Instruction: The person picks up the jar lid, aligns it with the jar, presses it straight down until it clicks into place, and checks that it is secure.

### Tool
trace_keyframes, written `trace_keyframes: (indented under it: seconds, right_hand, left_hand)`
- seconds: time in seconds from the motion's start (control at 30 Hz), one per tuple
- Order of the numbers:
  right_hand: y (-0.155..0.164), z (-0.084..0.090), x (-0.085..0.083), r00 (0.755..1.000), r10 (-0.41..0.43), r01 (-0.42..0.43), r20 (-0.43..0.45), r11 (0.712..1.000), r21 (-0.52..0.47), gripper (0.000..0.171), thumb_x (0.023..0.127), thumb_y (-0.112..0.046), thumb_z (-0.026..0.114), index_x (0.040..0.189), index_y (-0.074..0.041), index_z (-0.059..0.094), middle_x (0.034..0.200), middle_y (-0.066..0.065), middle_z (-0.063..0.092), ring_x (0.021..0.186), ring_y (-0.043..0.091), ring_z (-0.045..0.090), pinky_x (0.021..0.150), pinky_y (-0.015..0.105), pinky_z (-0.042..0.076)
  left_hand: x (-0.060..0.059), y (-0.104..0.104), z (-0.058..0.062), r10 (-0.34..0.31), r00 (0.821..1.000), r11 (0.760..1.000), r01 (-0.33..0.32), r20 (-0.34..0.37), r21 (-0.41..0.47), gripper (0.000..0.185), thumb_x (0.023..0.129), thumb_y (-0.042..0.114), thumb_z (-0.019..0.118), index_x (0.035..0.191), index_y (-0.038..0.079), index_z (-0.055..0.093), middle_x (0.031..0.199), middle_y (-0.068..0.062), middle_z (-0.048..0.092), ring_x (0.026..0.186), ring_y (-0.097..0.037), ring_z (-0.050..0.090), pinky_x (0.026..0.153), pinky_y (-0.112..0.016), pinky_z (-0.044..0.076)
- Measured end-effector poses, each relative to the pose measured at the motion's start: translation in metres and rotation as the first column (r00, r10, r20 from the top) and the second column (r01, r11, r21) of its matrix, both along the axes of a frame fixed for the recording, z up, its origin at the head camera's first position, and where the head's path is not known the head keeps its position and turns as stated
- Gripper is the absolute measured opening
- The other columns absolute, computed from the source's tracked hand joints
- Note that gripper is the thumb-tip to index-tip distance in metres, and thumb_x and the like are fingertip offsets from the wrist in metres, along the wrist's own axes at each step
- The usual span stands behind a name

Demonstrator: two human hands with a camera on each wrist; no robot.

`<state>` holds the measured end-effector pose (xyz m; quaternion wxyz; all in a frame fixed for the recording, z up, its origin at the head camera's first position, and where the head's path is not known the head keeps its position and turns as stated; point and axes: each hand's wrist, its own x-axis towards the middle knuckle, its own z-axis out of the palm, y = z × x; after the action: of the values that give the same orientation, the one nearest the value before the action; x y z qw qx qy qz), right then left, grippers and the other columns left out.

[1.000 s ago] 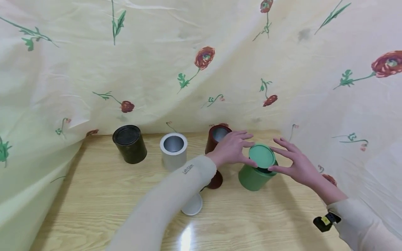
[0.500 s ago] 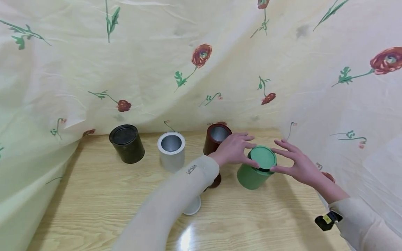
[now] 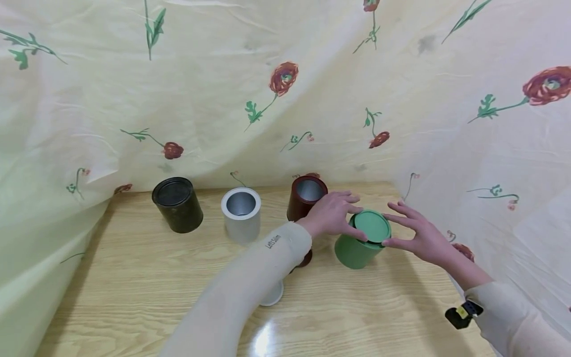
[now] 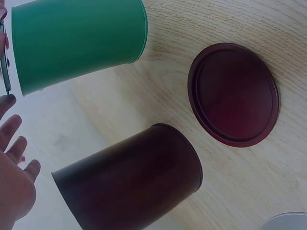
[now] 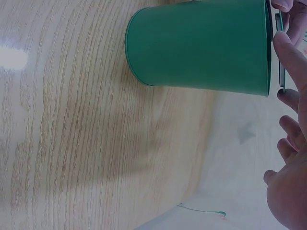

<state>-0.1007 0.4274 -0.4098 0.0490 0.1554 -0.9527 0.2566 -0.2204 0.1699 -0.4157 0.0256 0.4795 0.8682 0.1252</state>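
Both hands hold a flat green lid by its edge, just over the mouth of the upright green can. My left hand grips the lid's left side with thumb and fingertips. At the opposite side, my right hand pinches it between thumb and forefinger, the other fingers spread. A narrow gap shows between lid and can rim in the right wrist view. Behind the left hand stands an uncovered dark red can. Its matching dark red lid lies flat on the table, mostly hidden by the left wrist in the head view.
An open white can and a lidded black can stand left along the back of the wooden table. A white lid lies partly under the left sleeve. Flowered cloth hangs behind and at both sides.
The green lid has come down closer to the green can's rim, both hands keeping their hold on it. The whole head view has shifted slightly.
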Motion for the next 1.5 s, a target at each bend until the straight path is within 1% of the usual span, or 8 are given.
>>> trace_keyframes:
  seconds: [0.17, 0.37, 0.6, 0.77, 0.93, 1.27, 1.5]
  right_hand:
    - [0.0009, -0.0007, -0.0006, 1.000, -0.005, 0.005, 0.004, 1.000, 0.004, 0.067, 0.083, -0.019, 0.093, 0.142, -0.003, 0.067, 0.160, 0.029, 0.045, 0.152, 0.059, 0.028, 0.100, 0.088, 0.035]
    - [0.0014, -0.0015, -0.0006, 1.000, -0.010, 0.010, 0.018, 1.000, 0.001, 0.066, 0.083, -0.019, 0.093, 0.142, -0.003, 0.067, 0.161, 0.029, 0.045, 0.153, 0.059, 0.026, 0.100, 0.088, 0.034]
    - [0.0010, -0.0027, -0.0002, 1.000, -0.003, 0.003, 0.012, 1.000, 0.002, 0.066, 0.083, -0.019, 0.093, 0.142, -0.003, 0.068, 0.161, 0.029, 0.045, 0.153, 0.058, 0.027, 0.101, 0.087, 0.035]
    - [0.0007, -0.0028, 0.0004, 1.000, -0.002, 0.002, 0.020, 1.000, -0.001, 0.065, 0.084, -0.019, 0.092, 0.142, -0.002, 0.067, 0.161, 0.030, 0.044, 0.152, 0.059, 0.027, 0.101, 0.087, 0.034]
    - [0.0004, -0.0028, 0.0003, 0.999, -0.004, 0.005, 0.032, 1.000, -0.007, 0.065, 0.085, -0.019, 0.092, 0.142, -0.003, 0.067, 0.162, 0.030, 0.043, 0.153, 0.059, 0.026, 0.102, 0.088, 0.033]
    - [0.0011, -0.0058, 0.0001, 0.998, -0.021, 0.021, 0.051, 1.000, 0.003, 0.067, 0.086, -0.022, 0.092, 0.145, -0.005, 0.066, 0.163, 0.028, 0.043, 0.155, 0.057, 0.025, 0.102, 0.088, 0.033]
    - [0.0009, -0.0046, -0.0006, 0.998, -0.015, 0.014, 0.066, 1.000, 0.016, 0.068, 0.085, -0.024, 0.092, 0.145, -0.005, 0.066, 0.164, 0.027, 0.042, 0.156, 0.055, 0.023, 0.101, 0.089, 0.033]
  left_hand:
    - [-0.0008, 0.0016, -0.0022, 0.006, 1.000, 1.000, -0.006, 0.010, 0.002, 0.085, 0.085, 0.081, 0.070, 0.153, 0.030, 0.061, 0.167, 0.006, 0.046, 0.160, -0.015, 0.032, 0.131, -0.031, 0.023]
    - [0.0000, 0.0010, -0.0017, 0.006, 1.000, 1.000, -0.006, 0.018, -0.003, 0.085, 0.085, 0.081, 0.070, 0.153, 0.031, 0.061, 0.167, 0.006, 0.046, 0.160, -0.017, 0.032, 0.131, -0.031, 0.023]
    - [-0.0005, 0.0013, -0.0017, 0.008, 1.000, 1.000, -0.008, 0.021, -0.009, 0.085, 0.085, 0.082, 0.069, 0.153, 0.031, 0.061, 0.167, 0.006, 0.045, 0.160, -0.016, 0.031, 0.131, -0.031, 0.023]
    - [-0.0008, 0.0011, -0.0017, 0.014, 0.999, 1.000, -0.013, 0.044, -0.013, 0.086, 0.084, 0.082, 0.070, 0.154, 0.032, 0.060, 0.168, 0.007, 0.045, 0.160, -0.016, 0.031, 0.131, -0.031, 0.023]
    - [-0.0009, 0.0011, -0.0031, 0.013, 0.999, 1.000, -0.013, 0.049, -0.006, 0.085, 0.084, 0.082, 0.070, 0.153, 0.032, 0.060, 0.167, 0.007, 0.045, 0.160, -0.016, 0.031, 0.131, -0.032, 0.024]
    - [0.0000, 0.0007, -0.0062, 0.005, 1.000, 1.000, -0.005, 0.018, -0.002, 0.084, 0.084, 0.081, 0.072, 0.152, 0.033, 0.062, 0.165, 0.007, 0.048, 0.159, -0.016, 0.034, 0.130, -0.031, 0.027]
    - [0.0002, -0.0012, -0.0049, -0.016, 1.000, 0.999, 0.015, -0.023, -0.040, 0.084, 0.086, 0.082, 0.067, 0.154, 0.033, 0.060, 0.166, 0.006, 0.047, 0.159, -0.017, 0.034, 0.130, -0.033, 0.027]
